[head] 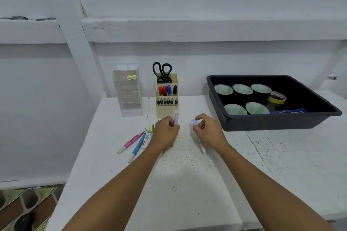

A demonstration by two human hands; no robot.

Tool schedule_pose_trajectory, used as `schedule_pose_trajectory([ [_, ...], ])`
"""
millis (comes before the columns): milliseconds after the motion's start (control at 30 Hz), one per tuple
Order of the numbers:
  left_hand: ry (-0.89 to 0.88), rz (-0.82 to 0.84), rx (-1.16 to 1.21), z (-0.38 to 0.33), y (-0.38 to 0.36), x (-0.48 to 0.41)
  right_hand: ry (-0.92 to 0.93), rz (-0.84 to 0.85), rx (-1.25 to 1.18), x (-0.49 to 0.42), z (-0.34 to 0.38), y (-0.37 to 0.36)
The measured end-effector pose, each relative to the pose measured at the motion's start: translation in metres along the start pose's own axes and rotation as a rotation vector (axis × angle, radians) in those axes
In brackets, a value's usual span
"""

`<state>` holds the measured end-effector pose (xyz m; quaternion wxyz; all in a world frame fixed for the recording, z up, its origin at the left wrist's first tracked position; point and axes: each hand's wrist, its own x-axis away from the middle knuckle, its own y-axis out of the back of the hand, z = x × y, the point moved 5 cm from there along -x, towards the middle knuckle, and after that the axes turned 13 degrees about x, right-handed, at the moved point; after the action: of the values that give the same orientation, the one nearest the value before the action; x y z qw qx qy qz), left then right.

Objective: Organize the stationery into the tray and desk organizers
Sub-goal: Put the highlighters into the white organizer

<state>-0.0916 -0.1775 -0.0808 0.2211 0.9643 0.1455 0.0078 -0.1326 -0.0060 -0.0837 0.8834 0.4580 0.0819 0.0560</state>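
My left hand (166, 133) pinched mauve highlighter (176, 116), upright; right hand (208, 131) pinched pale lilac highlighter (194, 121), long axis slanting toward me. Both lay right of white organizer (127, 90), on my side; left hand nearer it.

Beige organizer (167, 108): black scissors (162, 70), two red markers (162, 91), one blue marker (169, 89), one black marker (175, 90). Left of it, white organizer (129, 99); right of it, black tray (272, 123) with black tape rolls (262, 94) and a yellow tape roll (276, 100). Before it, pink highlighter (131, 141), blue highlighter (138, 146), lilac highlighter (176, 117), pale violet highlighter (194, 121); white speckled table (187, 193).
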Motion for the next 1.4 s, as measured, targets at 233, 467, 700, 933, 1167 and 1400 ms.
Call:
schedule_pose_trajectory([
  [233,0.136,0.037,0.579,0.0,0.035,-0.002,0.115,0.113,-0.064,-0.008,0.054,-0.004],
  [467,-0.082,-0.112,0.467,0.006,0.113,-0.009,0.225,0.038,-0.205,-0.014,0.125,-0.007],
  [700,-0.01,-0.182,0.689,0.013,0.179,-0.029,0.34,-0.043,-0.256,-0.023,0.187,-0.009],
  [933,-0.283,-0.207,0.536,-0.027,0.236,-0.042,0.545,-0.331,-0.219,-0.042,0.253,0.028],
  [1167,-0.657,-0.283,0.211,-0.074,0.261,-0.051,0.625,-0.469,-0.035,-0.059,0.278,0.03],
  [1400,-0.78,-0.239,-0.226,-0.058,0.238,-0.068,0.62,-0.283,0.203,-0.078,0.262,-0.018],
])
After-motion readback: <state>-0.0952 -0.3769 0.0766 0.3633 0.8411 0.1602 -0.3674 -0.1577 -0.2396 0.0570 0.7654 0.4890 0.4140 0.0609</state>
